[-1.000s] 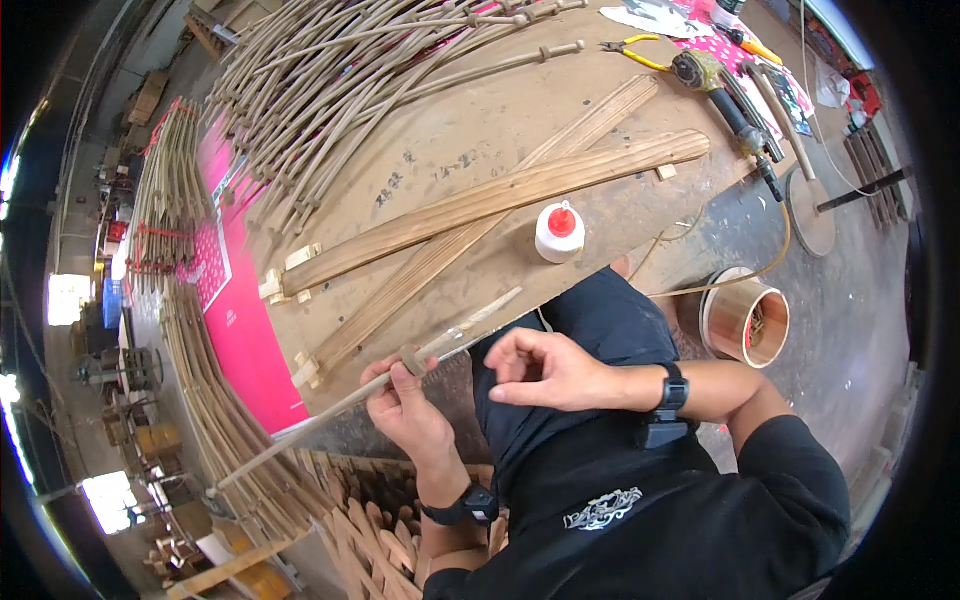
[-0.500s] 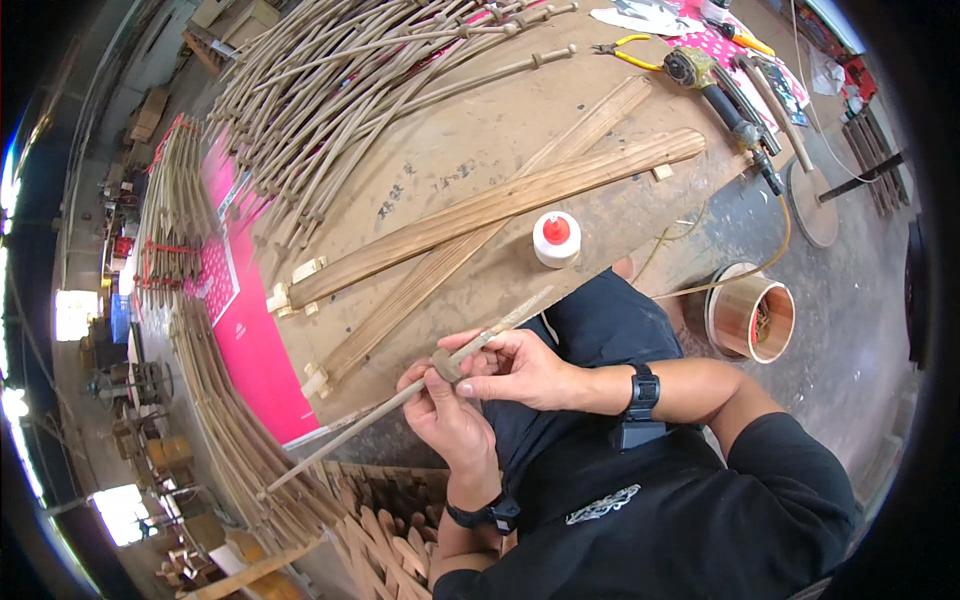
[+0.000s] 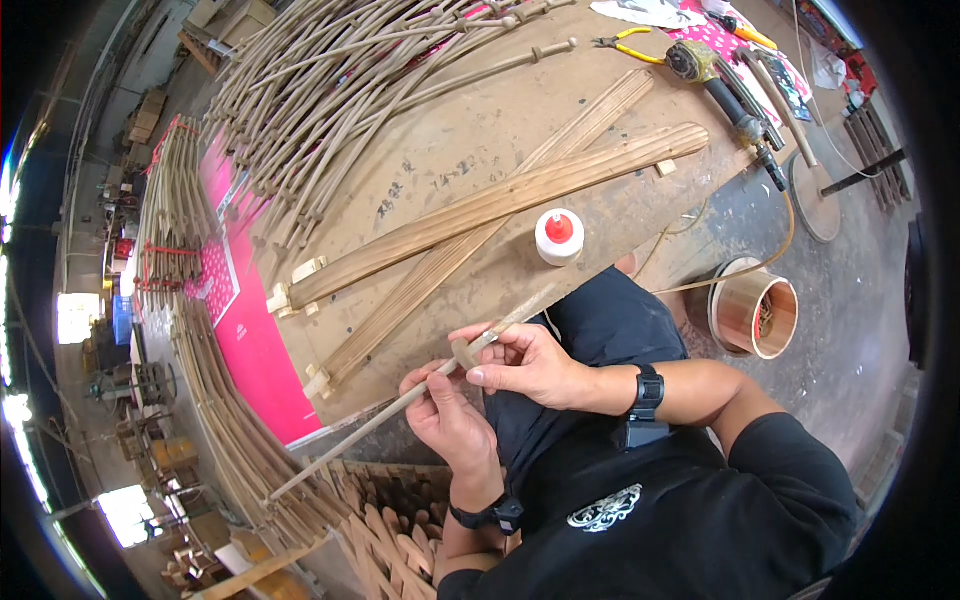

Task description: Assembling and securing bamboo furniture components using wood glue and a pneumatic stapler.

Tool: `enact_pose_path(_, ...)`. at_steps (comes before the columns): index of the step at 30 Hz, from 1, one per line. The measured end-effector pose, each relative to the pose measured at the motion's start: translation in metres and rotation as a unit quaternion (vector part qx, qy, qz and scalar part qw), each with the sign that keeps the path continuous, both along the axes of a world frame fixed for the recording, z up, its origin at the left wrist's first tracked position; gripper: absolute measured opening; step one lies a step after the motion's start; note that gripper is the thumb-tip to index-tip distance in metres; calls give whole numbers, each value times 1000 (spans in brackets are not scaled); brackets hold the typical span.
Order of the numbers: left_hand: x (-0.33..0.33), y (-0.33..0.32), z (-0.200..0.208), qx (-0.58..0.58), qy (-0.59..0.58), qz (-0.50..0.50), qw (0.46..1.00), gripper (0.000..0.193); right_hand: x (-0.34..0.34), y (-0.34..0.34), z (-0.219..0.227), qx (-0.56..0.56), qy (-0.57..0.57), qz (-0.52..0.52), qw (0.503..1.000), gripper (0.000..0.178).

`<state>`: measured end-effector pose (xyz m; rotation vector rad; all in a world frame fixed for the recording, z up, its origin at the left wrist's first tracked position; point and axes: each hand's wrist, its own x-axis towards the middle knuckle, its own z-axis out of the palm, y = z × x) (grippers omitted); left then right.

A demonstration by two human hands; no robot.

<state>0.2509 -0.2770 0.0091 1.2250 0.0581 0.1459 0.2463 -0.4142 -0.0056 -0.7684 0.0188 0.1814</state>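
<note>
My left hand point(image 3: 452, 420) pinches a long thin wooden rod point(image 3: 365, 432) just below a small wooden disc point(image 3: 464, 353) that sits around it. The rod slants from the lower left up to the right, above my lap. My right hand point(image 3: 530, 366) is closed on the rod's upper part, its thumb and fingers right beside the disc. Past the right hand, the rod's end point(image 3: 525, 308) looks paler and rough. A white glue bottle point(image 3: 559, 248) with a red cap stands on the table beyond my hands.
Two crossed wooden boards point(image 3: 520, 187) lie on the table point(image 3: 430, 160). A heap of similar rods point(image 3: 340, 110) covers the far left. Yellow-handled pliers point(image 3: 630, 45) and a power tool point(image 3: 735, 110) lie far right. A wooden bucket point(image 3: 765, 320) stands right of my legs; wooden pieces point(image 3: 385, 540) fill a box below.
The disc has shifted up the rod toward my right hand. My left fingers, which touched the disc before, now grip the rod below it.
</note>
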Motion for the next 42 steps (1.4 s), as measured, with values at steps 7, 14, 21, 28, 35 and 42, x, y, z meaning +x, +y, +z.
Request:
enact_pose_path(7, 2, -1, 2, 14, -5, 0, 1000, 17, 1, -10, 2, 3, 7, -30, 1000, 51)
enact_pose_path(14, 2, 1, -1, 0, -7, -7, 1000, 18, 1, -12, 3, 31, 19, -19, 999, 49)
enact_pose_path(21, 2, 1, 1, -3, -8, -13, 1000, 18, 0, -12, 0, 38, 12, -11, 999, 50)
enact_pose_path(28, 1, 0, 4, 29, -5, 7, 1000, 19, 0, -12, -1, 35, 8, -17, 999, 50)
enact_pose_path(35, 4, 1, 3, 27, -3, 12, 1000, 18, 1, -13, -3, 24, 0, -21, 999, 50)
enact_pose_path(42, 4, 0, 5, 10, 4, 11, 1000, 19, 2, -17, -4, 5, -13, -14, 1000, 52)
